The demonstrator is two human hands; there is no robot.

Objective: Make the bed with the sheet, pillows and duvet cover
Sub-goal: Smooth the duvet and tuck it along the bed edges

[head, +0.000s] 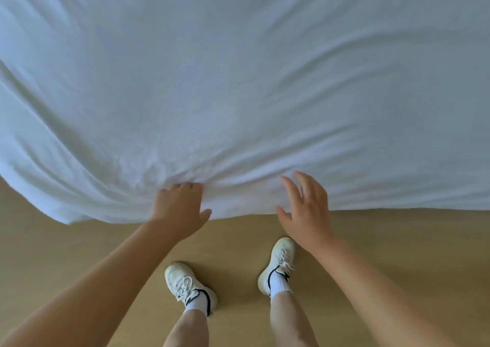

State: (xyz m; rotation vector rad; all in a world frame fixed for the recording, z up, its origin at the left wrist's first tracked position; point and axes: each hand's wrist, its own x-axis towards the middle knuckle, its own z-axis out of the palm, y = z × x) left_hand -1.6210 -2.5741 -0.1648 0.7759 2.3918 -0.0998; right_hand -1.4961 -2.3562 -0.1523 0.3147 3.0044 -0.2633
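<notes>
Left grip (180, 206): clenched on the near edge of the sheet (238, 81), fingers curled into a bunch of cloth. Creases fan out from that spot.

Right grip (305, 209): released, fingers straight and spread, over the sheet's near edge just beside the left grip. Cannot tell whether it touches the cloth.

Sheet: white, rumpled, spread across the whole upper view. Its left part sags lower over the floor (397, 254).

Floor: tan, wood-like.

Below the grips: left shoe (185, 283) and right shoe (278, 262), both white, with white socks, set apart on the floor near the sheet's edge.
</notes>
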